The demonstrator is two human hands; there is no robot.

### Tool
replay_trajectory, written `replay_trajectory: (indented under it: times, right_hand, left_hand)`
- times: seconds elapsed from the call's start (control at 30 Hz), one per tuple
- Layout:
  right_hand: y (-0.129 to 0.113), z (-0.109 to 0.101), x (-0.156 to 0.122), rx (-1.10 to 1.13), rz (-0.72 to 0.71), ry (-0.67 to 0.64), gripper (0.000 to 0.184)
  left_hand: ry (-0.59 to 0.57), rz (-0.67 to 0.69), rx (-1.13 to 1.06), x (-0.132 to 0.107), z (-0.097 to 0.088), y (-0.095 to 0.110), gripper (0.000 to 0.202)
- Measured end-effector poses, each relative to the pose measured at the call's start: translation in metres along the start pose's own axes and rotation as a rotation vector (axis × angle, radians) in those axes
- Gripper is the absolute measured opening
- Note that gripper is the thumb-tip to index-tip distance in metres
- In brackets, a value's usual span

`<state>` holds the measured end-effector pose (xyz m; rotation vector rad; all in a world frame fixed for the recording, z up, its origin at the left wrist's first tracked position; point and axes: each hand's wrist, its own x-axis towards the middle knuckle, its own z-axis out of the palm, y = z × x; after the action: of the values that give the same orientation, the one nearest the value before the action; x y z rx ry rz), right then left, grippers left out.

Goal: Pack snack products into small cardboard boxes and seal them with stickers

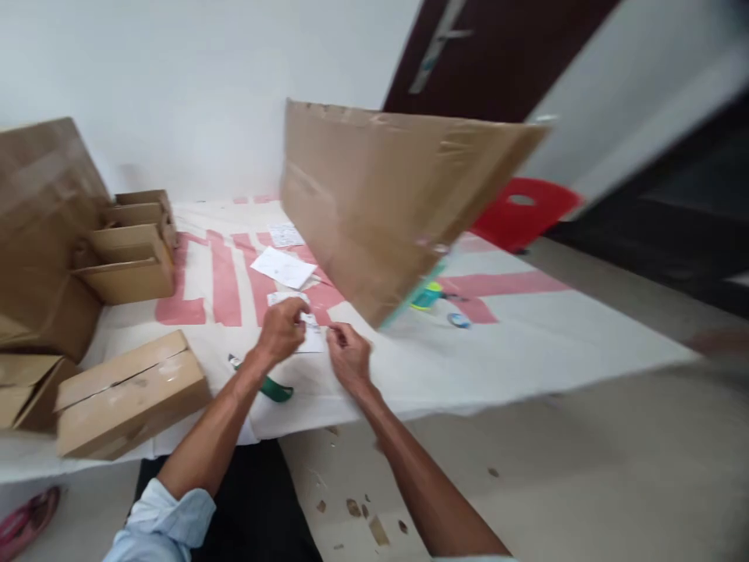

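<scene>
Paper (pixel 311 342), small, white and slightly blurred, lies on the cloth-covered table (pixel 527 343) between the two hands; it serves as the clock's centre, with twelve at the top of the view. At nine o'clock, the left hand (pixel 282 332) overlaps the paper's edge, its fingers curled inward; whether it grips anything cannot be told. Near four o'clock, the right hand (pixel 349 357) brings thumb and fingers close together just beside the paper; its grip is likewise unclear. A green-handled tool (pixel 277 389), partly hidden by the left forearm, rests at seven to eight o'clock. A larger white sheet (pixel 284 268) lies at eleven, with a marked sheet (pixel 286 235) beyond it. From one to two o'clock, a large cardboard piece (pixel 403 195) stands tilted, its lower corner near a yellow-green object (pixel 428 297); a small blue-and-white item (pixel 459 321) lies at three. Farther out, a red chair (pixel 527 211) appears at two. A closed carton (pixel 134 398) lies between eight and nine, and narrow open boxes (pixel 129 265) stand in a row toward ten. Brown scraps (pixel 378 531) dot the floor at five.
</scene>
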<state>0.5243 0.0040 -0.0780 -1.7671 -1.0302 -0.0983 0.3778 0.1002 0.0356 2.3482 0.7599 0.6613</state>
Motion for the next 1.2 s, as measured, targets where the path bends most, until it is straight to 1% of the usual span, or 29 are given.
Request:
replay_trajectory:
  times: [0.07, 0.1, 0.13, 0.2, 0.23, 0.27, 0.33, 0.37, 0.43, 0.47, 0.5, 0.57, 0.6, 0.67, 0.7, 0.73, 0.77, 0.8, 0.87, 0.93, 1.0, 1.1, 1.2]
  right_hand:
    - [-0.007, -0.001, -0.008, 0.052, 0.011, 0.002, 0.024]
    - [-0.012, 0.000, -0.012, 0.070, 0.017, 0.017, 0.024]
    - [-0.019, 0.001, -0.016, 0.091, 0.008, 0.025, 0.023]
    - [-0.038, 0.005, -0.023, 0.140, -0.045, 0.017, 0.020]
    - [-0.051, 0.007, -0.026, 0.168, -0.089, 0.000, 0.019]
    - [-0.065, 0.009, -0.030, 0.198, -0.138, -0.026, 0.018]
    - [-0.096, 0.012, -0.036, 0.257, -0.235, -0.108, 0.017]
    - [-0.112, 0.014, -0.040, 0.283, -0.280, -0.162, 0.017]
    - [-0.140, 0.019, -0.046, 0.330, -0.364, -0.282, 0.023]
    - [-0.151, 0.022, -0.049, 0.352, -0.402, -0.345, 0.029]
    - [-0.162, 0.026, -0.051, 0.372, -0.434, -0.408, 0.037]
    - [-0.178, 0.035, -0.057, 0.404, -0.464, -0.534, 0.052]
    - [-0.183, 0.040, -0.060, 0.414, -0.464, -0.593, 0.057]
    - [-0.191, 0.052, -0.066, 0.421, -0.453, -0.687, 0.064]
    - [-0.194, 0.057, -0.069, 0.419, -0.446, -0.720, 0.065]
    - [-0.195, 0.062, -0.072, 0.416, -0.439, -0.741, 0.064]
    - [-0.196, 0.066, -0.075, 0.412, -0.430, -0.753, 0.063]
    - [-0.196, 0.070, -0.077, 0.409, -0.420, -0.757, 0.061]
    - [-0.193, 0.074, -0.079, 0.416, -0.388, -0.741, 0.054]
    - [-0.189, 0.074, -0.076, 0.436, -0.344, -0.715, 0.047]
    - [-0.181, 0.073, -0.071, 0.456, -0.280, -0.692, 0.042]
    - [-0.166, 0.070, -0.062, 0.476, -0.157, -0.672, 0.042]
    - [-0.151, 0.068, -0.056, 0.472, -0.047, -0.664, 0.045]
  left_hand:
    - [0.023, 0.009, 0.027, -0.027, -0.009, 0.011, 0.039]
    - [0.038, 0.034, 0.031, -0.041, -0.016, 0.016, 0.040]
    - [0.084, 0.102, 0.022, -0.056, -0.025, 0.022, 0.042]
    - [0.215, 0.233, 0.019, -0.088, -0.051, 0.032, 0.048]
    - [0.314, 0.268, 0.032, -0.106, -0.069, 0.037, 0.048]
    - [0.404, 0.268, 0.053, -0.124, -0.088, 0.040, 0.046]
    - [0.562, 0.207, 0.100, -0.161, -0.130, 0.039, 0.039]
    - [0.636, 0.141, 0.143, -0.180, -0.150, 0.035, 0.035]
    - [0.774, -0.025, 0.214, -0.218, -0.184, 0.016, 0.028]
    - [0.816, -0.115, 0.217, -0.237, -0.197, 0.004, 0.028]
    - [0.826, -0.219, 0.211, -0.255, -0.205, -0.009, 0.032]
    - [0.775, -0.428, 0.105, -0.290, -0.211, -0.037, 0.051]
    - [0.731, -0.486, 0.010, -0.305, -0.210, -0.050, 0.065]
    - [0.573, -0.514, -0.156, -0.328, -0.203, -0.075, 0.099]
    - [0.504, -0.510, -0.213, -0.336, -0.198, -0.085, 0.113]
    - [0.448, -0.500, -0.252, -0.341, -0.193, -0.095, 0.122]
    - [0.410, -0.489, -0.272, -0.343, -0.189, -0.104, 0.126]
    - [0.391, -0.477, -0.278, -0.344, -0.186, -0.111, 0.125]
    - [0.383, -0.453, -0.267, -0.340, -0.181, -0.123, 0.117]
    - [0.395, -0.427, -0.247, -0.334, -0.178, -0.129, 0.111]
    - [0.407, -0.391, -0.227, -0.326, -0.176, -0.128, 0.110]
    - [0.431, -0.304, -0.175, -0.312, -0.174, -0.114, 0.111]
    - [0.465, -0.214, -0.091, -0.296, -0.174, -0.094, 0.106]
